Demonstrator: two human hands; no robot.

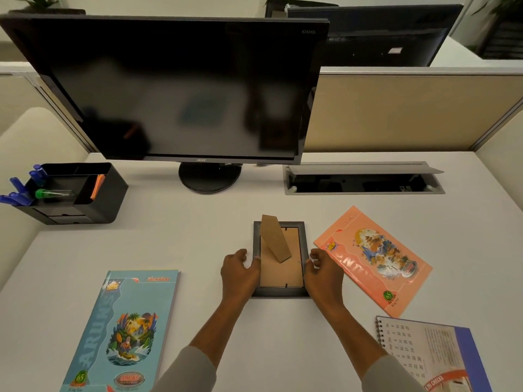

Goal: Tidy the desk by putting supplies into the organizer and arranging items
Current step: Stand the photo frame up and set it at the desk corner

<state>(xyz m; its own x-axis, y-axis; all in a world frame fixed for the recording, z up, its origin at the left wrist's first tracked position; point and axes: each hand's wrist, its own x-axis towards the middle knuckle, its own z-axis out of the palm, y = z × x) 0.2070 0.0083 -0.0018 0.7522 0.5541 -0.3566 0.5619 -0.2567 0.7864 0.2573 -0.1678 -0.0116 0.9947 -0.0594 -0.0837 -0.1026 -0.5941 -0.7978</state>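
A dark photo frame [280, 291] lies face down in the middle of the desk, its brown cardboard stand [274, 239] sticking up. My left hand [239, 271] grips the frame's left edge, thumb over the rim. My right hand [322, 268] grips the right edge the same way. A black desk organizer [109, 190] stands at the far left, holding several blue pens [17, 190], a green marker [45, 193] and an orange item [97, 186].
A blue notebook [124, 332] lies at the near left. A pink notebook [373, 257] lies to the right of the frame. A spiral calendar [424, 355] sits at the near right. Behind stand a black monitor [175, 89] and an open cable tray [362, 179].
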